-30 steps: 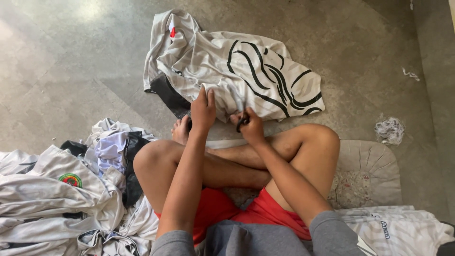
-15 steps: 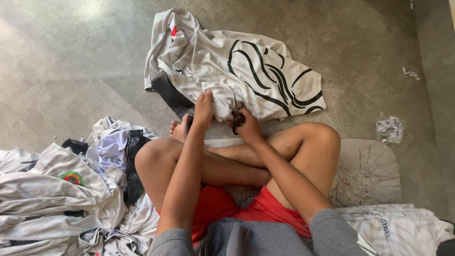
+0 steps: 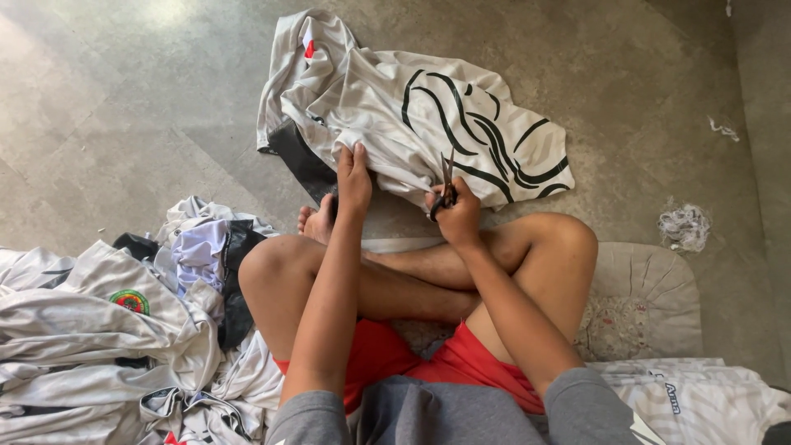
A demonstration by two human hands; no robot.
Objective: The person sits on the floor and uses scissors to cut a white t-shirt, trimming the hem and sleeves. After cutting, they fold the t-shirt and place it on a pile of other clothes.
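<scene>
A white shirt [image 3: 412, 115] with black curved stripes and a small red patch lies spread on the stone floor in front of my crossed legs. My left hand [image 3: 354, 177] pinches its near hem and holds the cloth down. My right hand [image 3: 457, 213] grips a pair of dark scissors [image 3: 446, 183], blades pointing up at the shirt's near edge. The blade tips touch or overlap the cloth; I cannot tell whether they are cutting into it.
A heap of white garments [image 3: 91, 338] with a green badge lies at my left. A pale cushion [image 3: 651, 297] sits under my right knee, with more folded white cloth [image 3: 700, 395] below it. A small tuft of thread scraps [image 3: 684, 227] lies at right.
My right hand has turned the scissors upright toward the shirt's hem. My left hand stays on the cloth and both hands have shifted only slightly.
</scene>
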